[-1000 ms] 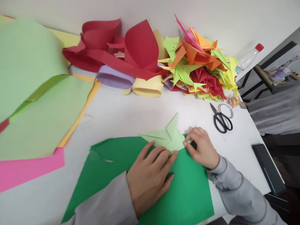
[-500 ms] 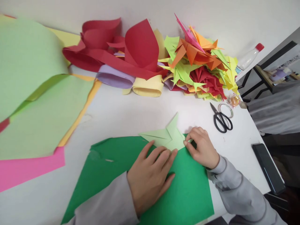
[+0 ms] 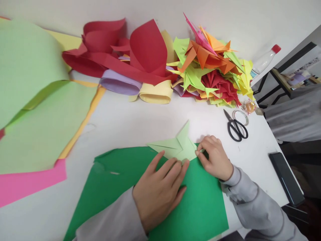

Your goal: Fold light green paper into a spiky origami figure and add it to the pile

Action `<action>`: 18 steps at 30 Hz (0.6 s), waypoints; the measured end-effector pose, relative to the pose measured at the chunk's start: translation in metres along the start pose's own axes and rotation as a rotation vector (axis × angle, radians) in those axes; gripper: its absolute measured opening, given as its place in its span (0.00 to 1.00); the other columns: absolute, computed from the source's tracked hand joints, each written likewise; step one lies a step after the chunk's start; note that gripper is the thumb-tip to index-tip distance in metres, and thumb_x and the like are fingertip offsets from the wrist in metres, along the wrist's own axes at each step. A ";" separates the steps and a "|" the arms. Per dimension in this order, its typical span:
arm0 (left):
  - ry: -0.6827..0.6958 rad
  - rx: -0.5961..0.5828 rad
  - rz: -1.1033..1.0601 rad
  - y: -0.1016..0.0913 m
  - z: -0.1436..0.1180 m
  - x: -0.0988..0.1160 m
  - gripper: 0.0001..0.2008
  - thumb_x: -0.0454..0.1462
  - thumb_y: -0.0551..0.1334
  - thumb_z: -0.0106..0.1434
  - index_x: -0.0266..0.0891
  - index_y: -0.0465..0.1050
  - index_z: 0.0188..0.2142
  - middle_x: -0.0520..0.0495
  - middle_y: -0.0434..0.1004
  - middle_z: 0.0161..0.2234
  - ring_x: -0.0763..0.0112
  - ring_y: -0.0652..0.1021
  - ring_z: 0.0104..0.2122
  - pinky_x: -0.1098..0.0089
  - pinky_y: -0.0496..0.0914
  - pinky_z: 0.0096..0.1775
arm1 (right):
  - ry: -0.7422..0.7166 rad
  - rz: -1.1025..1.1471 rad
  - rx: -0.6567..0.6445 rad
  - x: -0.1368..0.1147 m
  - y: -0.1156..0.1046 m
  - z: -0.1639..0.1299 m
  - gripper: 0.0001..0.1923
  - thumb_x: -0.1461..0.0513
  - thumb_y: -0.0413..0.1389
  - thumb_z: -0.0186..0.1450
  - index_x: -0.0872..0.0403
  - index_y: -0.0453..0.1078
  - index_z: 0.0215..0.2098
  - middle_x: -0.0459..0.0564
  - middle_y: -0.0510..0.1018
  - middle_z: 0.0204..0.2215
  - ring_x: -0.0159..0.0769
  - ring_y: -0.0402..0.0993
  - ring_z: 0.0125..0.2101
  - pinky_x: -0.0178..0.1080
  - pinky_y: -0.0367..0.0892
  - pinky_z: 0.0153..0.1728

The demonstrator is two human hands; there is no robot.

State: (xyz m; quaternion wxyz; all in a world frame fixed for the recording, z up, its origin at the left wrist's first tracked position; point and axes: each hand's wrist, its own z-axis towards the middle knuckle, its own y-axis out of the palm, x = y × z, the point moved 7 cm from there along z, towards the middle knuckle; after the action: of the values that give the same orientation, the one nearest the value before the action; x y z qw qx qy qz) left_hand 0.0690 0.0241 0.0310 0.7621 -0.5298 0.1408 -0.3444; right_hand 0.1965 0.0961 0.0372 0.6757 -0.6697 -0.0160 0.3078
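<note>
A pale green folded paper star point(image 3: 179, 145) lies over the far edge of a dark green sheet of paper point(image 3: 200, 201). My left hand point(image 3: 163, 185) rests flat on the green sheet, fingers spread, its fingertips touching the near edge of the star. At the star's right side, my right hand point(image 3: 215, 155) pinches one of its points between thumb and forefinger. The tip of that point is partly hidden by the fingers.
Black-handled scissors point(image 3: 236, 127) and a tape roll point(image 3: 240, 117) lie to the right, with a phone point(image 3: 286, 179) at the table edge. Behind are folded paper stars point(image 3: 208, 60), curled red paper point(image 3: 149, 47) and a bottle point(image 3: 265, 60). Large light green sheets point(image 3: 50, 124) cover the left.
The whole view has shifted slightly, so things appear a little further left. Both hands keep their places on the paper star, and no clear change in it shows.
</note>
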 end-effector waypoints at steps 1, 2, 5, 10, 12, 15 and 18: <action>-0.001 0.013 -0.005 -0.001 0.000 0.000 0.18 0.41 0.54 0.66 0.38 0.74 0.51 0.43 0.78 0.39 0.58 0.74 0.43 0.51 0.56 0.57 | -0.001 0.002 0.003 0.000 0.000 0.000 0.05 0.63 0.51 0.63 0.53 0.65 0.28 0.50 0.71 0.30 0.42 0.63 0.35 0.42 0.56 0.36; -0.002 0.021 -0.009 -0.001 0.001 -0.001 0.18 0.41 0.54 0.66 0.38 0.74 0.50 0.44 0.78 0.38 0.58 0.75 0.43 0.51 0.56 0.57 | -0.002 0.003 0.006 0.000 0.000 0.000 0.05 0.63 0.51 0.63 0.53 0.65 0.28 0.50 0.71 0.29 0.42 0.63 0.35 0.42 0.55 0.35; 0.000 0.028 0.002 -0.002 0.002 0.000 0.17 0.41 0.54 0.66 0.38 0.75 0.48 0.44 0.78 0.37 0.59 0.75 0.42 0.51 0.56 0.57 | -0.003 0.003 0.004 0.000 0.000 0.000 0.05 0.63 0.51 0.63 0.53 0.65 0.29 0.50 0.71 0.29 0.42 0.64 0.35 0.42 0.55 0.35; 0.043 0.045 0.053 -0.005 0.001 0.008 0.17 0.38 0.52 0.67 0.32 0.76 0.46 0.40 0.79 0.40 0.56 0.75 0.45 0.49 0.57 0.58 | 0.000 -0.009 -0.004 0.000 0.001 0.000 0.05 0.63 0.51 0.63 0.53 0.66 0.29 0.51 0.71 0.30 0.42 0.63 0.35 0.42 0.55 0.35; 0.057 0.062 0.059 -0.007 0.001 0.010 0.16 0.37 0.53 0.66 0.31 0.77 0.44 0.39 0.79 0.40 0.56 0.75 0.45 0.50 0.59 0.58 | 0.003 -0.010 -0.004 0.001 0.001 0.000 0.05 0.63 0.51 0.63 0.53 0.66 0.29 0.50 0.71 0.30 0.42 0.63 0.35 0.42 0.56 0.35; 0.056 0.095 0.031 -0.010 0.000 0.008 0.15 0.35 0.55 0.65 0.29 0.78 0.41 0.38 0.79 0.41 0.56 0.76 0.45 0.50 0.62 0.57 | 0.006 -0.008 -0.006 0.002 0.001 0.000 0.05 0.63 0.52 0.63 0.53 0.66 0.29 0.50 0.71 0.30 0.41 0.63 0.35 0.42 0.56 0.35; 0.056 0.135 -0.027 -0.014 -0.001 0.003 0.13 0.34 0.56 0.64 0.30 0.78 0.40 0.38 0.80 0.41 0.58 0.77 0.44 0.52 0.66 0.56 | 0.000 -0.015 -0.006 0.002 0.001 0.000 0.04 0.63 0.52 0.63 0.53 0.66 0.29 0.50 0.71 0.30 0.41 0.64 0.35 0.42 0.56 0.35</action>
State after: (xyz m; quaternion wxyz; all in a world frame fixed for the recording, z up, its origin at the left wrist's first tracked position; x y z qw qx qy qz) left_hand 0.0655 0.0191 0.0436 0.7873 -0.4691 0.1311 -0.3779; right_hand 0.1975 0.0968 0.0352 0.6761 -0.6714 -0.0222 0.3027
